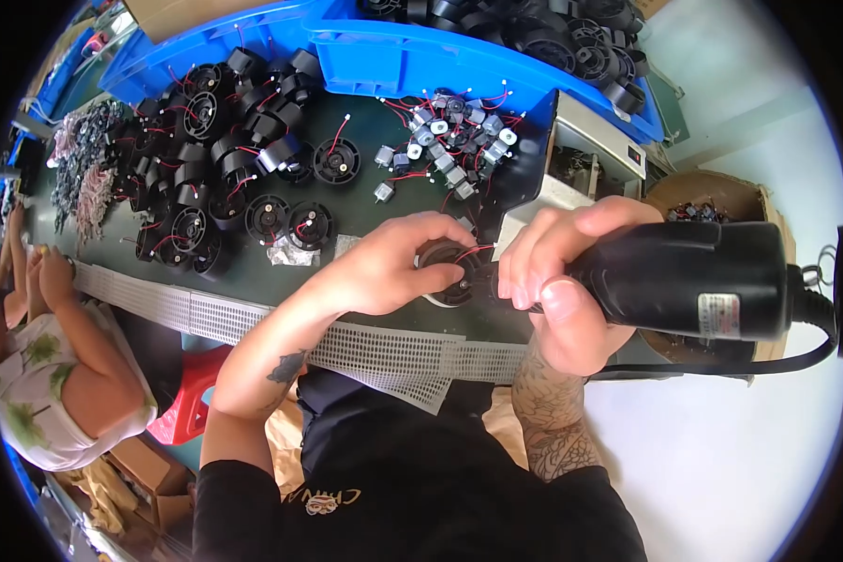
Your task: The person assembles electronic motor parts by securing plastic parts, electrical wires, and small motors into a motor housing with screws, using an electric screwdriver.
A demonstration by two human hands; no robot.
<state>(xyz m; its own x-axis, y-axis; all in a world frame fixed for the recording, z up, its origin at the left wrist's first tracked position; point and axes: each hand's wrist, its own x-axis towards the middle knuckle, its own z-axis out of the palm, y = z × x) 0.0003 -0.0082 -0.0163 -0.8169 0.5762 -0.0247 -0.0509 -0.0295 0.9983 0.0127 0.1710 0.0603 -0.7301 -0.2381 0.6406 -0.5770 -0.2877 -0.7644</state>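
Observation:
In the middle of the bench, my left hand (393, 267) grips a round black plastic housing (451, 292) with a thin red wire, thumb across its top. My right hand (562, 286) is wrapped round the front end of a black corded electric screwdriver (698, 276), which lies sideways with its tip end toward the housing. My fingers hide the tip, so whether it touches the housing I cannot tell. Just left of my left hand lie two loose black housings (309, 226) and small clear plastic bags (293, 251).
Behind are a heap of black housings (192, 169), small silver motors (445, 145) with red wires, and blue bins (375, 61). A white metal machine (553, 183) and a cardboard container (768, 201) stand right. White perforated strips (384, 351) line the front edge. Another person (70, 375) works at left.

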